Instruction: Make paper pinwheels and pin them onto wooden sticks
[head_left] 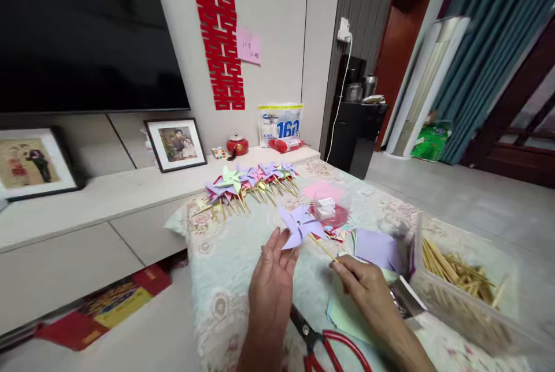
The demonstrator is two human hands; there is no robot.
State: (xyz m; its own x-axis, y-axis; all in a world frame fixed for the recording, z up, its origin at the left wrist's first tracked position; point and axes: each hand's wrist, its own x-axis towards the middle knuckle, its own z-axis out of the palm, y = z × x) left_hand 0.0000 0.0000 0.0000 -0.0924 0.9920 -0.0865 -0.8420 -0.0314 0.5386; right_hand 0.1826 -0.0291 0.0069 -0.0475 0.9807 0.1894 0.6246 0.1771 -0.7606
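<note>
A purple paper pinwheel (299, 224) on a thin wooden stick is held over the table by my right hand (364, 285), whose thumb and fingers pinch the stick's lower end. Palm up, my left hand (272, 274) lies just below the pinwheel's blades with its fingers stretched out; whether the fingertips touch the paper I cannot tell. Red-handled scissors (332, 346) lie between my wrists, their blades partly hidden by my left hand. Farther back, several finished pinwheels (234, 180) in green, purple and pink lie in a heap with their sticks toward me.
At right, a clear plastic box (459, 297) holds many wooden sticks (455, 268). Purple paper sheets (377, 249) and green sheets lie beside my right hand. A clear round tub (342, 198) with small white pieces stands behind the pinwheel. A TV cabinet (117, 198) borders the cloth-covered table (225, 268).
</note>
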